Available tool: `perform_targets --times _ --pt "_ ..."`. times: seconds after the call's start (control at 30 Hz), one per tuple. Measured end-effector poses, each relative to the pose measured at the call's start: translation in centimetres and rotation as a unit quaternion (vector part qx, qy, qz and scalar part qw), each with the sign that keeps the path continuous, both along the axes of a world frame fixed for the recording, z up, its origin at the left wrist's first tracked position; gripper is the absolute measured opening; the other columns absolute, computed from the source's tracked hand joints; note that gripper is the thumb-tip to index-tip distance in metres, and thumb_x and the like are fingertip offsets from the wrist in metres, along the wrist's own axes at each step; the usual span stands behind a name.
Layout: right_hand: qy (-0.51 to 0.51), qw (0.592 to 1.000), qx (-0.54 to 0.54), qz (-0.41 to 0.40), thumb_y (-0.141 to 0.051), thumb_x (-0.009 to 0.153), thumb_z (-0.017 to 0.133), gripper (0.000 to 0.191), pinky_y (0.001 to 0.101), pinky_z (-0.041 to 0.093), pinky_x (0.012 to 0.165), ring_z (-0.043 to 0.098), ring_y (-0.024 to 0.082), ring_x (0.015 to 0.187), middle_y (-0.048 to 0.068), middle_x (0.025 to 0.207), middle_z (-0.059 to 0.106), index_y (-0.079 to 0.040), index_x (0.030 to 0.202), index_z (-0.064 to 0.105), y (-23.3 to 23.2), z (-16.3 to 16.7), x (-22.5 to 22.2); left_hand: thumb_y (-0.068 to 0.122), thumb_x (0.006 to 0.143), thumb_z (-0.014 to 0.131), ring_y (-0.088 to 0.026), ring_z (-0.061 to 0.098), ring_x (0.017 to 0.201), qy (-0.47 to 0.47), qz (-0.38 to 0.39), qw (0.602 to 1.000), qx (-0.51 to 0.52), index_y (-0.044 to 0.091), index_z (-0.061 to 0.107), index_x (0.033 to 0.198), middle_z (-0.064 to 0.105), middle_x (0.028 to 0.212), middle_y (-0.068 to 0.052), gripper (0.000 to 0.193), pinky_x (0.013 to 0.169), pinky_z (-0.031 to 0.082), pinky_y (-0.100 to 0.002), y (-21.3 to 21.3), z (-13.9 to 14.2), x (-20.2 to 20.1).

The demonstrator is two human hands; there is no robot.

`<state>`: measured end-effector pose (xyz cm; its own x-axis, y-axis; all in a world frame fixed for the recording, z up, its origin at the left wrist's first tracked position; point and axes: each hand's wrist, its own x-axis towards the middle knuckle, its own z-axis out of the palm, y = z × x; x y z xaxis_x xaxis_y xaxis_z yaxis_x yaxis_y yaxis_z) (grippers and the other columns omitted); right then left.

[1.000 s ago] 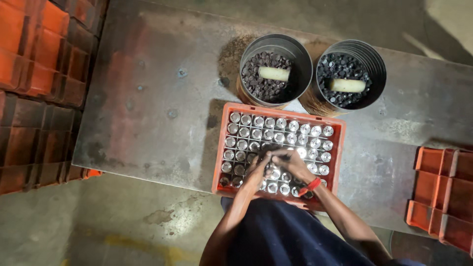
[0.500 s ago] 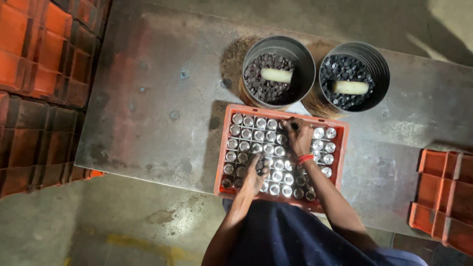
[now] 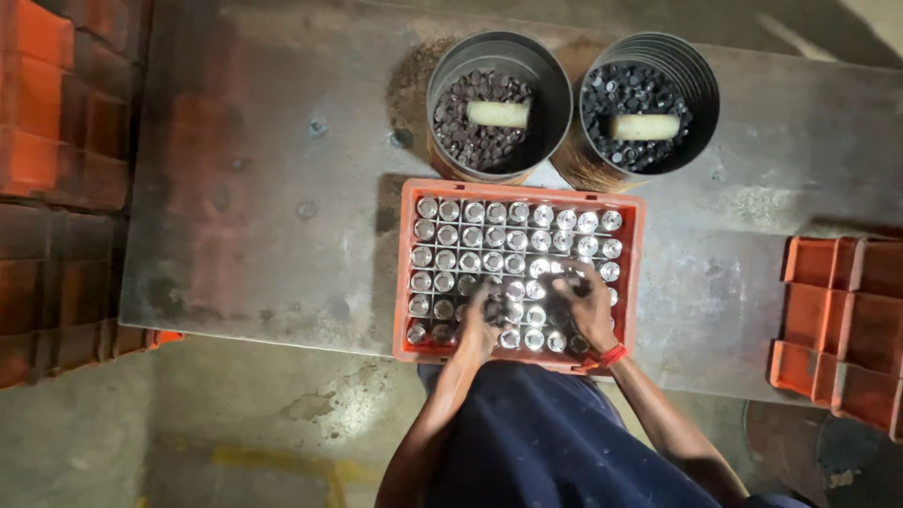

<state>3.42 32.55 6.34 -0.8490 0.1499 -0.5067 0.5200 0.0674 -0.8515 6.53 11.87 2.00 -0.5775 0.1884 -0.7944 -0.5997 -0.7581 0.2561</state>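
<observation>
Both hands, left hand (image 3: 486, 313) and right hand (image 3: 585, 309), rest inside the orange plastic crate (image 3: 520, 191) on small shiny metal cylinders (image 3: 515, 239); whether either hand grips one cannot be told.

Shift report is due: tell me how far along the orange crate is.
Done: the orange crate looks full of shiny cylinders in its cells. In hand: the left hand and right hand work on the near rows. Left: both buckets hold many dark pieces.
</observation>
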Motion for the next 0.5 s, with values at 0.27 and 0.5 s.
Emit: perform_targets --times 0.27,0.5 --pt "0.266 0.866 0.356 0.228 -0.03 0.085 0.08 0.024 0.0427 0.052 0.065 0.068 0.03 0.071 0.014 0.087 0.076 -0.008 0.095 0.077 -0.9 -0.3 -0.8 0.032 0.103 0.064 -0.007 0.05 0.058 0.084 0.0 0.996 -0.008 0.005 0.067 0.125 0.057 0.075 0.002 0.035 0.049 0.037 -0.023 -0.1 -2.2 0.3" --pt "0.249 0.93 0.195 0.189 -0.026 0.091 0.076 0.03 0.0335 0.057 0.067 0.071 0.014 0.08 0.009 0.095 0.079 -0.01 0.116 0.076 -0.5 -1.0 -0.8 0.026 0.1 0.061 -0.005 0.046 0.053 0.142 -0.127 0.978 -0.08 0.018 0.06 0.142 0.054 0.071 0.004 0.043 0.044 0.032 -0.021 0.7 0.5 -0.4"
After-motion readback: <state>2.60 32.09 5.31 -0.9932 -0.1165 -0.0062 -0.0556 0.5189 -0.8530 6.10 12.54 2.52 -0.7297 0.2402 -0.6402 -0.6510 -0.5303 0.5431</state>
